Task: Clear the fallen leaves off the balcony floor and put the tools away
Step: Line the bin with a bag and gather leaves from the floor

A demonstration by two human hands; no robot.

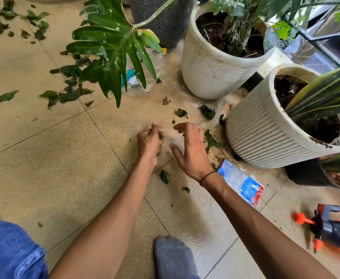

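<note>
Two hands low over the tiled floor (44, 168). Your L hand (148, 140) has fingers curled, pinching a bit of leaf; R hand (189, 150) spread, grasping nothing. Leaf scraps (210, 140) lie beside the ribbed white pot (265, 137); bigger leaf pile (68, 93) upper left. Orange sprayer (332, 230) lies far R, w/ a blue packet (241, 183) near your R wrist.

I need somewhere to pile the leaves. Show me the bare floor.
Free: the tiles left of the left hand, below the leaf scatter. Crowded: between the right hand and the ribbed pot, with scraps, a plastic packet and the sprayer.
</note>
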